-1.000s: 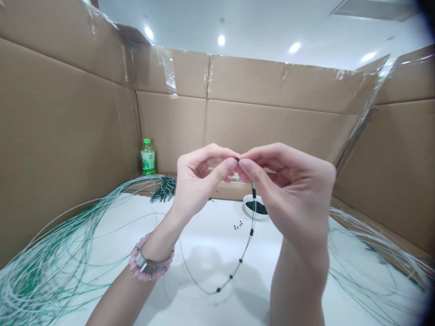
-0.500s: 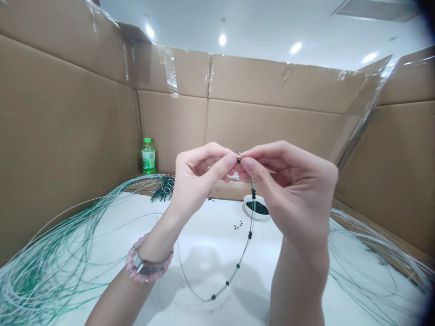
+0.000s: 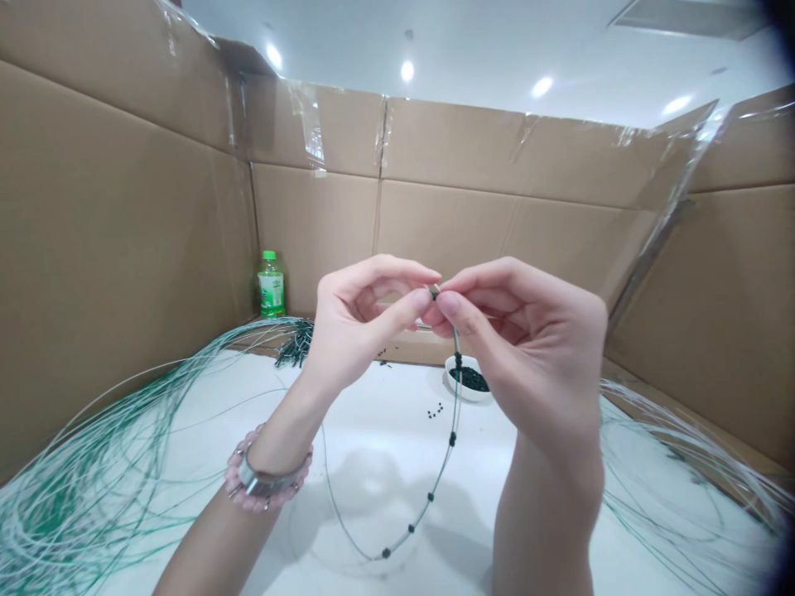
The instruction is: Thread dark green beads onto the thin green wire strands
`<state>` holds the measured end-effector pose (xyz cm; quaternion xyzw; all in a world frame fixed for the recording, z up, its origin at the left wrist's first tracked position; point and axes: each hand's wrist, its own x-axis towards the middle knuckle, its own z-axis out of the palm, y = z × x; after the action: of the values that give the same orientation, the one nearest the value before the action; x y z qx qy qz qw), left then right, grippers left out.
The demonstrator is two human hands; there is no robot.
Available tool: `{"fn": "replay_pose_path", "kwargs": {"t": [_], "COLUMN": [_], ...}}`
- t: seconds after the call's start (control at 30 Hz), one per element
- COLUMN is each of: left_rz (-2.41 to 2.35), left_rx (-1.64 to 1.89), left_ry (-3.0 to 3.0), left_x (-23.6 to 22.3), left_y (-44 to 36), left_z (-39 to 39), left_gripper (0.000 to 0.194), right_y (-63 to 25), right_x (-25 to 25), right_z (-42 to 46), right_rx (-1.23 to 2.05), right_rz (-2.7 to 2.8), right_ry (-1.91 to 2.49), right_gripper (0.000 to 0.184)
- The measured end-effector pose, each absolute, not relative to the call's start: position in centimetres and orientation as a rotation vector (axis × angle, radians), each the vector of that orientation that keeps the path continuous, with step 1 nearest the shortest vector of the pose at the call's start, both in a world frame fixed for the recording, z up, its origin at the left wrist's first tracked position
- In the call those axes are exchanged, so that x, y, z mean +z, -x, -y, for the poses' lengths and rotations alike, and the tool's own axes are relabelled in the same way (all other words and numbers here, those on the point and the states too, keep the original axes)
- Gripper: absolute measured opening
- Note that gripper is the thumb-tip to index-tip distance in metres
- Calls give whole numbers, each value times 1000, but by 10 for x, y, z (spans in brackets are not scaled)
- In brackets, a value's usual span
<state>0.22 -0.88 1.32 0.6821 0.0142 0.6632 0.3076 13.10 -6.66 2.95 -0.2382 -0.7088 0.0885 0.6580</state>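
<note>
A thin pale-green cord strung with several dark beads hangs in a loop below my raised hands. My left hand, with a pink bead bracelet and a watch-like metal band at its wrist, is closed in a pinch at a small dark bead. Thumb and forefinger of my right hand are pinched on the cord right beside that bead. The fingertips of both hands nearly touch, and the cord end between them is partly hidden. Lower on the loop, dark beads sit spaced apart.
A white bowl of dark beads stands behind my right hand, with several loose beads near it on the white table. Bundled green and white cords lie left. A green-capped bottle stands by the cardboard wall.
Both hands have shifted slightly left. My left forefinger has lifted and straightened a little over the bead, and the hanging loop has swung slightly left and down.
</note>
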Motion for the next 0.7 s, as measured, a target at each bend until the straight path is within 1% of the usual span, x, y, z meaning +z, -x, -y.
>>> {"fn": "replay_pose_path", "kwargs": {"t": [0.23, 0.43, 0.6, 0.7], "left_rz": [-38, 21, 4, -54], "left_rx": [1876, 1809, 1853, 1894], "left_ry": [-1742, -1798, -1821, -1779], "left_x": [10, 11, 12, 12], "left_y": [-11, -8, -6, -7], "left_z": [12, 10, 7, 6], "left_gripper": [6, 4, 8, 11], "right_y": [-128, -127, -126, -127], "right_x": [28, 28, 27, 27], "right_z": [66, 66, 66, 68], "right_rx": [209, 175, 142, 30], "right_rz": [1551, 1561, 1558, 1529], "right_ry": [513, 516, 553, 608], "right_gripper": [13, 13, 9, 10]}}
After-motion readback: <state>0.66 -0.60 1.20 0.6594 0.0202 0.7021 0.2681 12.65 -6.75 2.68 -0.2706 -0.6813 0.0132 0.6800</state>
